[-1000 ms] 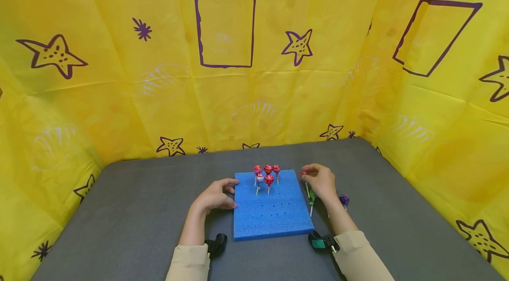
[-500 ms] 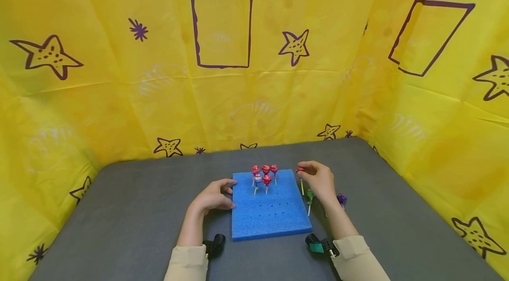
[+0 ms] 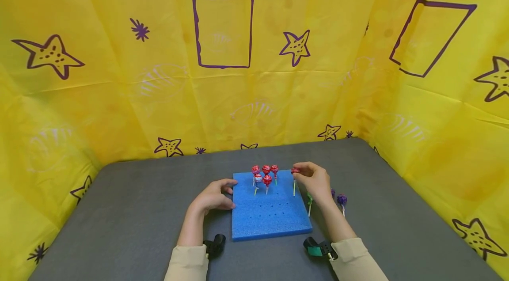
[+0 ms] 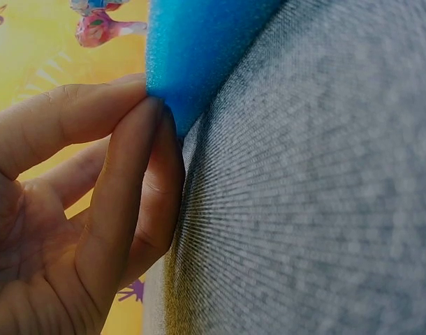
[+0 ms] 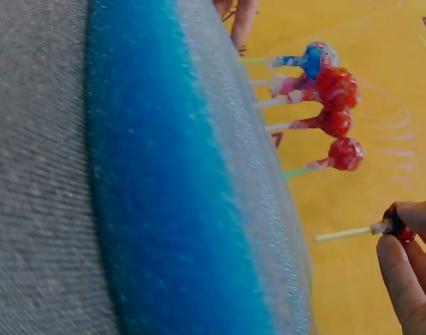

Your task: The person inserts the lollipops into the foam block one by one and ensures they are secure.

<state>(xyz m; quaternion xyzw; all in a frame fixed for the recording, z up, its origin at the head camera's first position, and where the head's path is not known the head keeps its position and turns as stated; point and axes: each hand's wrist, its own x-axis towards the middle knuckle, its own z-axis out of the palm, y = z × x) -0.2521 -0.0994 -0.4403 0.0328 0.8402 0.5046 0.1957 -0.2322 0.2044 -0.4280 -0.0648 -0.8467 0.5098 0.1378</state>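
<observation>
The person's right hand (image 3: 317,181) is pinching a red lollipop (image 3: 294,170) between curled fingers and thumb, gripping it by the sweet, while the pale yellow stick is pointing down over the right side of a blue foam block (image 3: 274,229). In the right wrist view, the tip of that stick is showing just beside the foam's top. The left hand (image 3: 214,195) is resting at the block's left edge, thumb and forefinger spreading apart and touching it, fingers loosely bending without wrapping around anything. Five other lollipops (image 3: 267,180) are standing upright in the far part of the block, three behind two, mostly in red wrappers, one in blue and white. Small holes are dotting the nearer part. A green lollipop (image 3: 309,199) is lying on the grey table (image 3: 151,219) by the block's right edge, and two purple lollipops (image 3: 342,199) are lying near the right forearm
</observation>
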